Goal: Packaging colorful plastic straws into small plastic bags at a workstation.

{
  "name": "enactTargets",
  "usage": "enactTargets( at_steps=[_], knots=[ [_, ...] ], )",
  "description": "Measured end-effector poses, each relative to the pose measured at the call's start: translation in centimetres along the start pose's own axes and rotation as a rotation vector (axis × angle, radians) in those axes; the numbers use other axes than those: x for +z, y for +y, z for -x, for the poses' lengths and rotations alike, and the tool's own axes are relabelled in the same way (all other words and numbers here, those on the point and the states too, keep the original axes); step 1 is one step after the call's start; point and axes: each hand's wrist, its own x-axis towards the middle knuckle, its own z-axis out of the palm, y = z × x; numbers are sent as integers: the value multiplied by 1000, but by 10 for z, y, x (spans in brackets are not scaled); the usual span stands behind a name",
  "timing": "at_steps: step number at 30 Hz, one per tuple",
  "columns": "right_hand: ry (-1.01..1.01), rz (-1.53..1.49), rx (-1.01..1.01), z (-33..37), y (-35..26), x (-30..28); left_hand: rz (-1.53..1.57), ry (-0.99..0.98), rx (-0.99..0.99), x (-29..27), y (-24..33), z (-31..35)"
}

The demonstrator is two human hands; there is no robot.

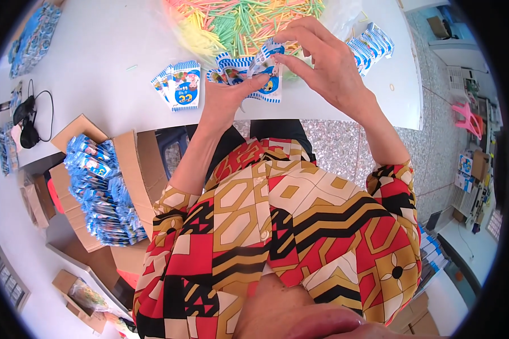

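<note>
My left hand [223, 101] grips a few small blue-and-white printed packets [271, 85] over the table's near edge, its thumb laid across their front. Above them, my right hand [331, 70] pinches the upper edge of one packet between thumb and forefinger. Just beyond both hands spreads a large heap of thin candy-like sticks [254, 22] in green, pink, yellow and orange, on clear plastic. More of the same packets [185, 87] lie fanned on the white table [124, 45] left of my hands. Another overlapping row of packets [373, 48] lies right of my right hand.
Left of my body, an open cardboard box [141, 169] is full of blue packets [104, 195]. A black object with a cord [31, 118] and more packets [37, 39] lie at the table's left. On the speckled floor at right stands a pink stool [467, 120].
</note>
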Motion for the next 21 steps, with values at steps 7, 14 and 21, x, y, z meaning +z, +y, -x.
enactTargets(
  at_steps=[7, 14, 21],
  knots=[
    [-4, 28, 29, -3, -5, 0, 12, -1, 13, 0, 1, 1],
    [-70, -59, -6, -3, 3, -6, -10, -4, -28, -3, -1, 2],
    [-18, -36, -140, -3, 4, -1, 4, 8, -32, 1, 2, -1]
  ],
)
